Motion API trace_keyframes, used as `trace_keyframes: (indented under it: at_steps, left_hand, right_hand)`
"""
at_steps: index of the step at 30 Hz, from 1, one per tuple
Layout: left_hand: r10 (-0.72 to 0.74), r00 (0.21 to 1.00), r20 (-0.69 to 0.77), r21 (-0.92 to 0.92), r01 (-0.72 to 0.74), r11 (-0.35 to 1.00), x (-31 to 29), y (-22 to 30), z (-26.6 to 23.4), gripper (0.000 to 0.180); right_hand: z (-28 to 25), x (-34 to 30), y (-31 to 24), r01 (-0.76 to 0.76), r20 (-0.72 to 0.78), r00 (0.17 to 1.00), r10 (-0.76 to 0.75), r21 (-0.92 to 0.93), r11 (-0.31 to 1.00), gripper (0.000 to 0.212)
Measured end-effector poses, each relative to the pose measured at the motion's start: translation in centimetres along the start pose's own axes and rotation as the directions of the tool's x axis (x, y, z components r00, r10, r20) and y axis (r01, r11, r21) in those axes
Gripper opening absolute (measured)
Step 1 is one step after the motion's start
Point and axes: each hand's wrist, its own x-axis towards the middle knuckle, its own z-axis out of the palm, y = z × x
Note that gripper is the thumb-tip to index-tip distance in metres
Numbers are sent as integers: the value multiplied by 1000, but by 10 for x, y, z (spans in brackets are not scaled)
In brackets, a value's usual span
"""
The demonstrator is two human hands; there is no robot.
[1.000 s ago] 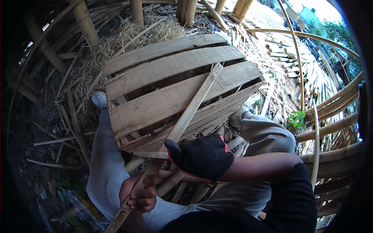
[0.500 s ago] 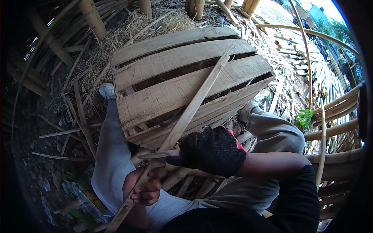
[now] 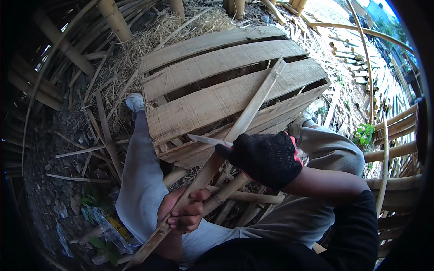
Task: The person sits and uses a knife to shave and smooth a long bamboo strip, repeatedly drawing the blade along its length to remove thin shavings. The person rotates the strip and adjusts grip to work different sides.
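Note:
My bare left hand [image 3: 183,212] is wrapped round a long split bamboo strip [image 3: 257,99]. The strip slants from the lower left up across the near edge of a slatted wooden crate [image 3: 199,106], its far end lying over the top slats. Farther along it, my right hand [image 3: 266,160], in a black glove with red trim, is closed on a knife, its handle hidden in the fist. The knife's blade [image 3: 202,139] points left and crosses above the strip, just in front of the crate. Whether the edge touches the strip I cannot tell.
My grey-trousered legs [image 3: 143,167] stand either side of the crate. Bamboo pieces [image 3: 235,192] lie beneath my hands. Dry straw and shavings [image 3: 135,58] spread behind, with bamboo posts [image 3: 113,20] at the back left. Cut bamboo poles [image 3: 357,63] and a bamboo rail [image 3: 391,151] are on the right.
My right hand with the knife has moved up along the strip, away from my left hand, toward the crate. The left hand keeps its grip; the whole view has shifted slightly.

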Motion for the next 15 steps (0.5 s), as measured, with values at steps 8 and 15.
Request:
trace_keyframes:
  at_steps: [8,15]
  left_hand:
    - [-2,998,-56,49,4,999,-6,-7,7,28]
    - [35,997,-61,96,-29,995,-7,-11,12,27]
  right_hand:
    - [1,2,-1,-31,-130,991,-3,-259,965,43]
    - [-10,13,23,-181,-25,983,180,-221,958,44]
